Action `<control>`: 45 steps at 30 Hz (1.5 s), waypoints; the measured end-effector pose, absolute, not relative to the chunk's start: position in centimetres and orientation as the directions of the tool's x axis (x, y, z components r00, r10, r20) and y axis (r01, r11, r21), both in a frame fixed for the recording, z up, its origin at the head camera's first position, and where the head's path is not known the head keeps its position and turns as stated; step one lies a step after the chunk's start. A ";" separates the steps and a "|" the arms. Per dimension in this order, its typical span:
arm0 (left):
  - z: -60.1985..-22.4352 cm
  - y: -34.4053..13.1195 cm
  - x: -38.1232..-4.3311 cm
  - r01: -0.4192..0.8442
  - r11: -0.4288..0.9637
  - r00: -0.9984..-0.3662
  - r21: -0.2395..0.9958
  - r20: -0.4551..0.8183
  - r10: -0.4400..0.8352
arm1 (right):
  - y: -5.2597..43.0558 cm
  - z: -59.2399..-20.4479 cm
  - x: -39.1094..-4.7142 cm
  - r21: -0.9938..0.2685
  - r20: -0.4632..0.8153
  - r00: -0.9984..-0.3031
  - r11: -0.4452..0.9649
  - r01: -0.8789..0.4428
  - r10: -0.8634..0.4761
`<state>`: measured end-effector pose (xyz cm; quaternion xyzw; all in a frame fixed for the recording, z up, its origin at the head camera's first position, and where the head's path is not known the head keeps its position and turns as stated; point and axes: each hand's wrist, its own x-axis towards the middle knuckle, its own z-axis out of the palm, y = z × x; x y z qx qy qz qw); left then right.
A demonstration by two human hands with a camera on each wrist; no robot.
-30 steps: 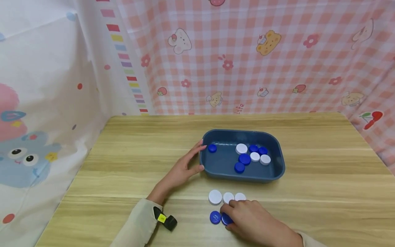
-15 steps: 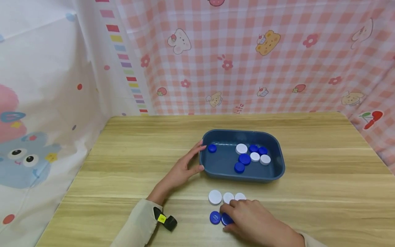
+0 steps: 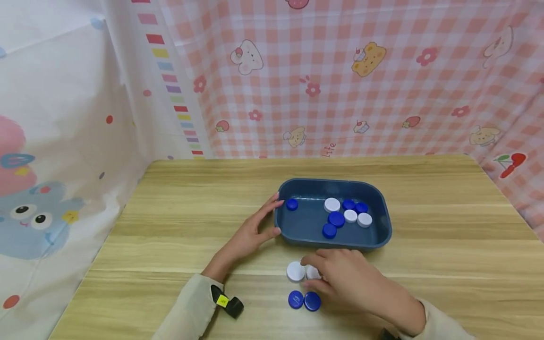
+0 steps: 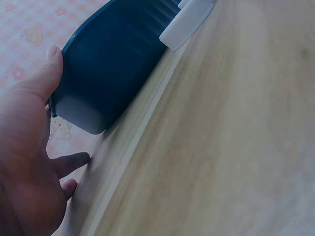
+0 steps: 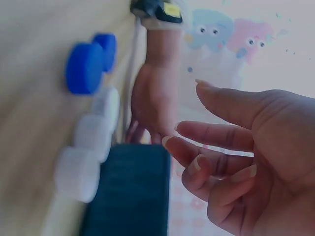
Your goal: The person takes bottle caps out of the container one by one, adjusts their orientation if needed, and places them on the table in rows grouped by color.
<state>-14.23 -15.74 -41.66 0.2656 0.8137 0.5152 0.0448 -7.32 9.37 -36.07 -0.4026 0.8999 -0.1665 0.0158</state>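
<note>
My left hand (image 3: 250, 233) rests spread at the left end of a dark blue plastic tub (image 3: 297, 241); thumb and fingertips touch its rim. Over the table in front of the tub, my right hand (image 3: 346, 276) hovers with loosely bent fingers. The right wrist view shows nothing between its thumb and fingers. Beneath and beside it is a row of white bottle caps (image 3: 295, 272); the rightmost is hidden by the hand in the head view but shows as a white cap (image 5: 78, 174) in the right wrist view. Two blue bottle caps (image 3: 312, 301) lie side by side nearer the person.
Inside the tub sit several more caps: a lone blue cap (image 3: 292, 204) at the left, and blue and white ones grouped at the right, such as a white cap (image 3: 332, 205). Patterned cloth (image 3: 272, 85) hangs behind the wooden table (image 3: 178, 203).
My right hand has let go of the right-hand blue cap and moved away from the person, over the white caps. The left hand and the tub have stayed in place.
</note>
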 end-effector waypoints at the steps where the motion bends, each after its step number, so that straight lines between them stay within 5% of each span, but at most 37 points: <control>1: -41.7 -15.8 -14.2 0.383 0.330 -0.856 0.863 0.197 0.477 | 9.4 -35.8 -7.6 -0.313 0.110 -0.680 0.624 -0.716 -0.725; 9: -41.6 -15.8 -14.2 0.390 0.323 -0.854 0.862 0.207 0.478 | 9.2 -33.8 -9.9 -0.329 0.087 -0.724 0.666 -0.670 -0.685; 25: -41.6 -15.9 -14.2 0.393 0.334 -0.854 0.857 0.206 0.478 | 8.6 -34.6 -16.9 -0.568 -0.033 -0.727 0.611 -0.551 -0.686; 45: -45.1 -16.5 -16.1 0.399 0.367 -0.857 0.841 0.199 0.475 | 6.8 -36.4 -21.0 -0.576 -0.193 -0.744 0.688 -0.441 -0.639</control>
